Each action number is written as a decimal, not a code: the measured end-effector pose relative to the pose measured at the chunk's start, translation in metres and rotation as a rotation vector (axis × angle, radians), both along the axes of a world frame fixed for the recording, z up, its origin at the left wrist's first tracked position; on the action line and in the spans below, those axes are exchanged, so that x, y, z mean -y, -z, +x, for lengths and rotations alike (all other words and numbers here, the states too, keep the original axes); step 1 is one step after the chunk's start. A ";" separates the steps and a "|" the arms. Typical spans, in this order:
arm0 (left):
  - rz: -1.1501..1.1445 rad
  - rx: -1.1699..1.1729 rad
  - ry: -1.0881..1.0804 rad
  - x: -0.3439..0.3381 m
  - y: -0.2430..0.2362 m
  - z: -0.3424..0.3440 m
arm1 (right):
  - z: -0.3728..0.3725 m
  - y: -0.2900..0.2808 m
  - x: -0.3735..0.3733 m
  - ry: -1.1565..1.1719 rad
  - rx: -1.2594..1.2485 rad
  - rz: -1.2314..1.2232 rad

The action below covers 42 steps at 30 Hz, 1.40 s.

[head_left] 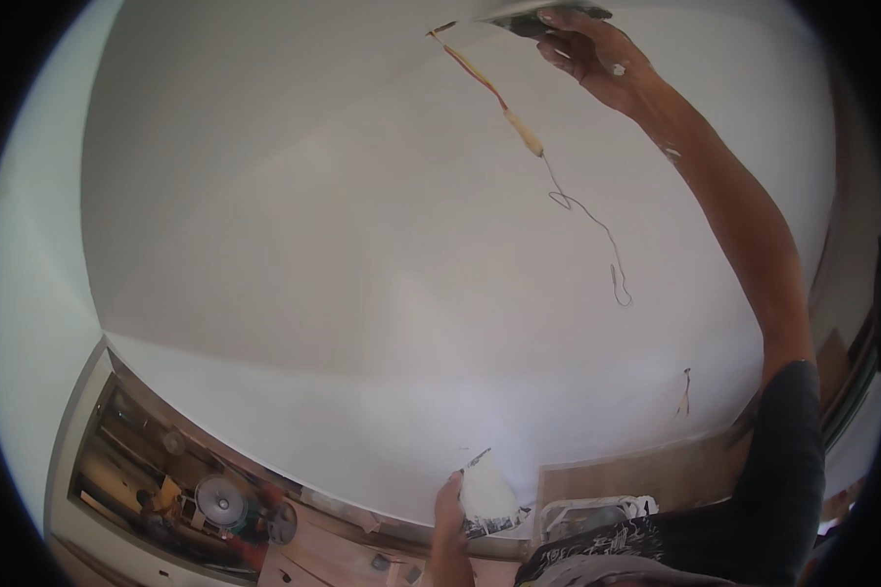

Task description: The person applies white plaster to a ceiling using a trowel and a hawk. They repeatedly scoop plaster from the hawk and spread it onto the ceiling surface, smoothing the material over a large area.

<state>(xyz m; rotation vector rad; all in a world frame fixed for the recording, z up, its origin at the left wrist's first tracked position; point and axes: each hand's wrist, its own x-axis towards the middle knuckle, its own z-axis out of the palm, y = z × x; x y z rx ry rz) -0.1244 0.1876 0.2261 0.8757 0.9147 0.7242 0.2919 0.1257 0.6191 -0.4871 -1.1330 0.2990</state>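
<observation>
My right arm reaches up to the ceiling (343, 196). My right hand (592, 59), spotted with white, is closed around a flat, dark-backed trowel (533, 22), its blade against or very near the ceiling surface. Low in the picture, my left hand (448, 504) grips a dark-edged flat tool (477, 460) that carries a mass of white putty (487, 492). Red and yellow wires (475, 73) hang from a slot in the ceiling just left of the trowel. They run into a pale wrapped piece (525, 133), with a thin, crooked wire (607, 227) trailing from it.
More short wires (685, 393) stick out of the white surface at lower right. Below them are a brown panel (597, 477) and a white tubular frame (568, 511). At lower left, an opening shows a round grey disc-shaped thing (220, 500) among clutter.
</observation>
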 end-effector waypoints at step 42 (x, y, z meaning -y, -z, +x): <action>-0.039 0.183 0.088 -0.017 -0.003 0.007 | -0.051 0.096 0.072 0.145 -0.301 -0.156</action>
